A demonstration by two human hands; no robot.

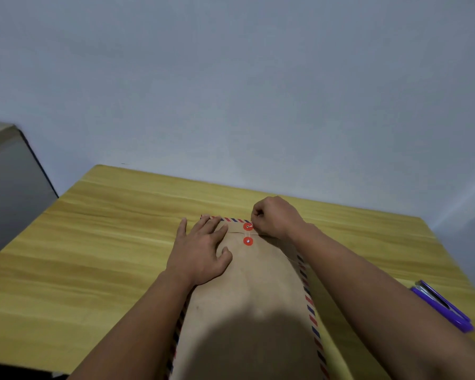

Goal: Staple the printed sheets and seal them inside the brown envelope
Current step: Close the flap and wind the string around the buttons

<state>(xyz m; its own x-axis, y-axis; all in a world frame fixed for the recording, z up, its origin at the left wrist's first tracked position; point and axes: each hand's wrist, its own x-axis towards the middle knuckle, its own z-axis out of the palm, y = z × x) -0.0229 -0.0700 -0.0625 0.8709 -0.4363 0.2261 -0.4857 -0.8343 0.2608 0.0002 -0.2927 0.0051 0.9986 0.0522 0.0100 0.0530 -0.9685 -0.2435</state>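
Observation:
The brown envelope (258,292) with a red-and-blue striped border lies lengthwise on the wooden table (93,242), flap folded down at the far end. Two red closure discs sit there, one on the flap (248,226) and one just below it (248,241). My left hand (200,250) rests flat on the envelope's upper left, fingers spread. My right hand (276,216) is curled beside the upper disc, pinching a thin string at it. The printed sheets are not visible.
A purple stapler (444,308) lies near the table's right edge, partly behind my right forearm. A dark grey box or cabinet (8,187) stands off the table's left side. A plain wall rises behind the far edge.

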